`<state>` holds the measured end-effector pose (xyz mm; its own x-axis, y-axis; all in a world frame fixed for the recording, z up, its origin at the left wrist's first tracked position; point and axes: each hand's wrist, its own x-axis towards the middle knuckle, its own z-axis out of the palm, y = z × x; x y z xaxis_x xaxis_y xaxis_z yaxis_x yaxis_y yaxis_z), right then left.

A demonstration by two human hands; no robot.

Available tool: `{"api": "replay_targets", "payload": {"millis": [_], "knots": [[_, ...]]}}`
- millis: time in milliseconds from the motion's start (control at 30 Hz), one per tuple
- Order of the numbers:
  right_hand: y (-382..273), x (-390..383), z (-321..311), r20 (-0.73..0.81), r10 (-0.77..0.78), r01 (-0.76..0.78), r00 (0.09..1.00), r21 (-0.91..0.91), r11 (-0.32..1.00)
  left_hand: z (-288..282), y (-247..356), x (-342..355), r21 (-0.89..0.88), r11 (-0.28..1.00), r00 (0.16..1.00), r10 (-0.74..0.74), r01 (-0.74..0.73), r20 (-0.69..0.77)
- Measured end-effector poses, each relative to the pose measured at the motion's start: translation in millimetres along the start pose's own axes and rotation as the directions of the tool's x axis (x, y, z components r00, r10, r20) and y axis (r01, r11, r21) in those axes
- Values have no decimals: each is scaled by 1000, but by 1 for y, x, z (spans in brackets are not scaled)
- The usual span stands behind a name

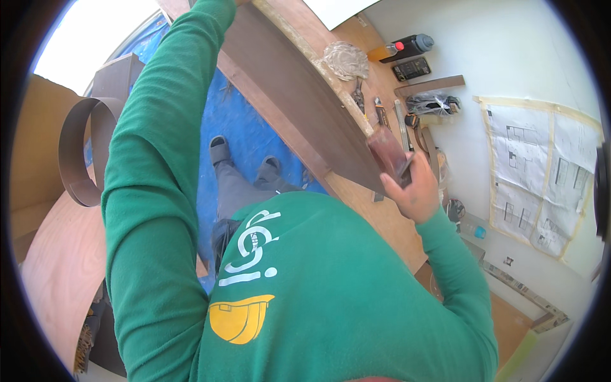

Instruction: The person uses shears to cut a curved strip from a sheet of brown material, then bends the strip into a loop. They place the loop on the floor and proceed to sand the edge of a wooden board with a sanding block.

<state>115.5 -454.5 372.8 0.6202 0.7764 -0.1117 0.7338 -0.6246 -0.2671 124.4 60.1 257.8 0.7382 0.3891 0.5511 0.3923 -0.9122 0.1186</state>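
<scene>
My right hand (417, 188) grips a reddish-brown, block-shaped piece (386, 150), thumb on one side and fingers on the other. This piece sits against the pale, rough edge (340, 89) of a long dark-brown panel (299, 95). My left arm (159, 127) stretches up to the far end of the same panel. Only a sliver of my left hand (242, 2) shows at the top border, so its fingers are hidden.
Along the wooden bench by the wall lie a crumpled pale cloth (345, 60), a bottle of orange liquid (386, 51), a black bottle (410, 48), a utility knife (381, 113) and a plastic-wrapped item (433, 104). Drawings (534, 172) hang on the wall. Blue sheeting (245, 130) covers the floor.
</scene>
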Motion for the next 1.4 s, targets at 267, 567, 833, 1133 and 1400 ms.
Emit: {"api": "replay_targets", "payload": {"millis": [267,567,833,1133,1400], "knots": [[-47,86,17,-140,-199,203,970,12,979,5,-3,-5,156,979,991,133,-128,-20],[-35,113,19,-112,-271,276,956,23,961,16,-18,5,191,966,982,186,-175,-42],[26,-36,-4,-6,52,-51,999,41,998,12,-9,5,143,981,990,136,-131,-28],[-42,111,21,-188,-269,277,945,18,961,28,-17,5,172,980,992,108,-95,-65],[43,-12,-7,-5,-46,47,999,44,998,18,-17,15,197,962,982,191,-187,0]]}}
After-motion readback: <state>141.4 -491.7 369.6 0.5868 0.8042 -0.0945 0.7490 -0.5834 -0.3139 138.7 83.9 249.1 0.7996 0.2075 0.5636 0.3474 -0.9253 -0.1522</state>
